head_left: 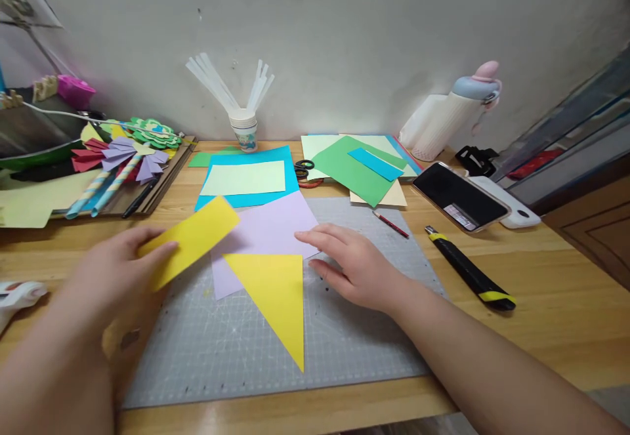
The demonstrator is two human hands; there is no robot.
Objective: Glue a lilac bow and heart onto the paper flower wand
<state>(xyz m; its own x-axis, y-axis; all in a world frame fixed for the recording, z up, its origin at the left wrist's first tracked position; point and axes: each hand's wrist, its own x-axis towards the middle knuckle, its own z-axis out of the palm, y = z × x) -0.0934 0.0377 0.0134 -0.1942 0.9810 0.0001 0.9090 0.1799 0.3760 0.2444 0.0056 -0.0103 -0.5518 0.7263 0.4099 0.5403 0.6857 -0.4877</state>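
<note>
Between the thumb and fingers of my left hand point(130, 264) is a yellow paper rectangle point(197, 241), raised at the left of the cutting mat. My right hand point(352, 264) hovers over or rests lightly at the right edge of a lilac paper sheet point(275, 225); its fingers are apart and grip nothing. Below, a yellow paper triangle point(280, 297) lies on the grey cutting mat point(354, 350), its top edge overlapping the lilac sheet. The triangle's long point faces the near edge of the mat.
Behind the mat lie blue paper point(246, 202), scissors point(302, 169) and green paper point(344, 166). A pencil point(391, 224), a utility knife point(470, 271) and a phone point(462, 195) are to the right. A paper cup point(245, 133) holds white strips. Paper pinwheels point(130, 159) lie left, beyond a glue gun point(20, 294).
</note>
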